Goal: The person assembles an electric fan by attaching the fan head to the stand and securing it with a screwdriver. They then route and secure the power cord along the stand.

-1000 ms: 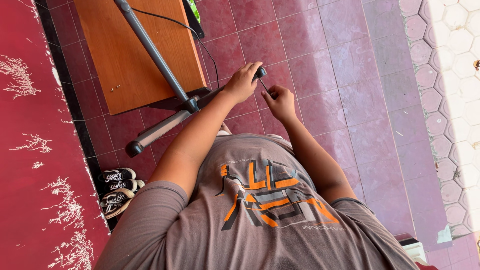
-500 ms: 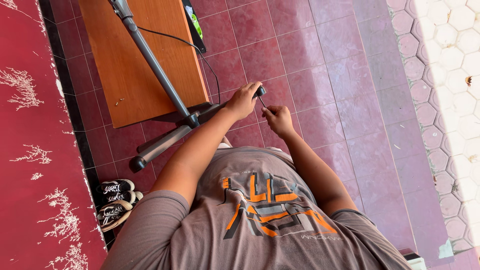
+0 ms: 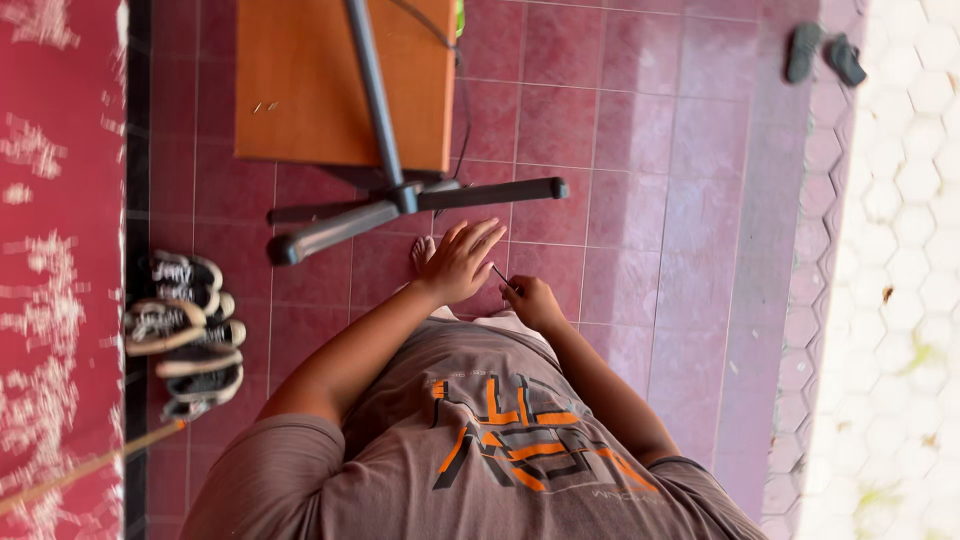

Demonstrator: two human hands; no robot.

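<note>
Left hand (image 3: 462,262) lifted off grey stand leg (image 3: 500,191), fingers spread, right hand (image 3: 530,300) pinching thin dark tool (image 3: 500,276).

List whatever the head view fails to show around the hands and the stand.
- Thin tool in the right hand: too small to tell its kind; the fingers hide its grip.
- Stand pole: top cut off by the upper edge.
- Cable: both ends out of sight.
- Small bits on the wooden board: too tiny to identify.
- Left hand: open; contact with the floor unclear.
</note>
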